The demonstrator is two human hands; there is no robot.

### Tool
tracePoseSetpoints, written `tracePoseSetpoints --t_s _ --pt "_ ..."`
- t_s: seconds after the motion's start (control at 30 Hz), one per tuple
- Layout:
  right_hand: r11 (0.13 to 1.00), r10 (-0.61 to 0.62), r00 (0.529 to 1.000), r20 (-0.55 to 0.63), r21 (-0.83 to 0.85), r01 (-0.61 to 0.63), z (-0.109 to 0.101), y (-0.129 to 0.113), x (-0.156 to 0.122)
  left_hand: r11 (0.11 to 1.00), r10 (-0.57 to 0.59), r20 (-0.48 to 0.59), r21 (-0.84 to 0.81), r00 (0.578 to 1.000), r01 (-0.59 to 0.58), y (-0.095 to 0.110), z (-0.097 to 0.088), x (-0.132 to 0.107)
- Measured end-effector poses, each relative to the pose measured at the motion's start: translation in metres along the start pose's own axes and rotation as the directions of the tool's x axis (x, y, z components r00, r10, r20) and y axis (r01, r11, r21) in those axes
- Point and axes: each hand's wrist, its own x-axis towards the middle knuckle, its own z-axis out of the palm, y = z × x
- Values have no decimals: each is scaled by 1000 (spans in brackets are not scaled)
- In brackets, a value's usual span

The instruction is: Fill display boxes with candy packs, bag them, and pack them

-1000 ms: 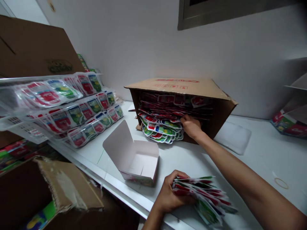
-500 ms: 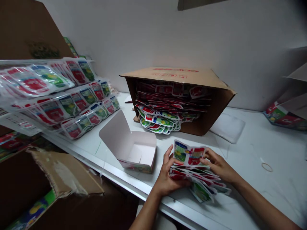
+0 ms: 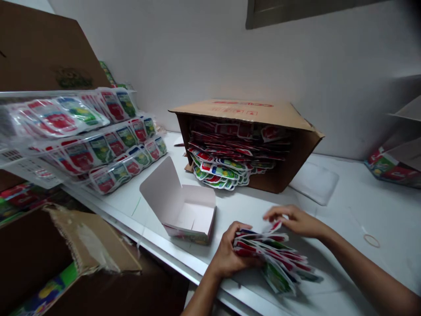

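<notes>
My left hand [image 3: 234,251] is wrapped round the left end of a fanned stack of flat red and green printed sachets [image 3: 272,254], held over the table's front edge. At the stack's far side, my right hand [image 3: 294,219] pinches the raised edge of one sachet [image 3: 275,226]; its fingertips are slightly blurred. Left of the stack stands a small carton [image 3: 197,239] with its lid raised and its white inside showing. Behind, a big cardboard box [image 3: 243,109] lies on its side, with many more sachets [image 3: 220,169] piled in its opening.
At the left, clear trays [image 3: 128,169] hold rows of sachets in tiers. An open cardboard box [image 3: 98,250] sits below the table edge. On the right of the white table [image 3: 348,263] are a rubber band [image 3: 371,240], a clear plastic packet [image 3: 315,182] and a printed carton [image 3: 394,164].
The sachet that stood upright between my hands has tipped down onto the stack. My right hand has moved slightly up and back. The view has tilted up a little.
</notes>
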Motion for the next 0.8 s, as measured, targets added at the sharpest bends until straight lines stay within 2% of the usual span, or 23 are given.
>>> tracePoseSetpoints --t_s 0.03,0.07,0.1,0.17,0.27,0.37,0.53,0.57,0.63,0.7,0.73,0.8 --pt "995 14 992 -122 -101 -26 -3 7 19 1000 21 6 13 1000 -21 1 -1 0" --pt "973 8 965 -261 -221 -68 -5 14 40 999 44 7 16 999 -44 2 -1 1" --pt "957 1 940 -340 -272 -100 -8 21 62 998 57 11 9 998 -57 2 -2 1" --pt "934 -8 898 -440 -323 -150 -12 31 103 999 29 43 -15 999 -28 4 -2 0" --pt "924 -57 878 -475 -359 -134 -18 36 141 999 -50 67 -9 997 51 5 -1 -2" --pt "927 -120 867 -484 -368 -76 -23 32 138 997 -74 45 -3 996 74 6 1 -3" --pt "933 -116 819 -562 -344 -103 -40 7 85 993 -89 88 -63 992 95 3 0 1" --pt "934 -109 823 -557 -341 -107 -42 -1 75 994 -82 93 -65 992 88 2 -1 2" --pt "928 -75 883 -464 -356 -109 -44 -21 59 999 -37 83 -27 996 40 2 -2 3" --pt "908 -6 969 -246 -407 -97 -38 -44 47 997 32 32 70 999 -34 2 -2 3" --pt "901 31 993 -114 -427 -77 -33 -56 42 991 63 -5 115 998 -62 2 -1 3" --pt "908 53 995 88 -420 -11 -20 -77 35 988 92 -79 133 993 -80 1 0 2"
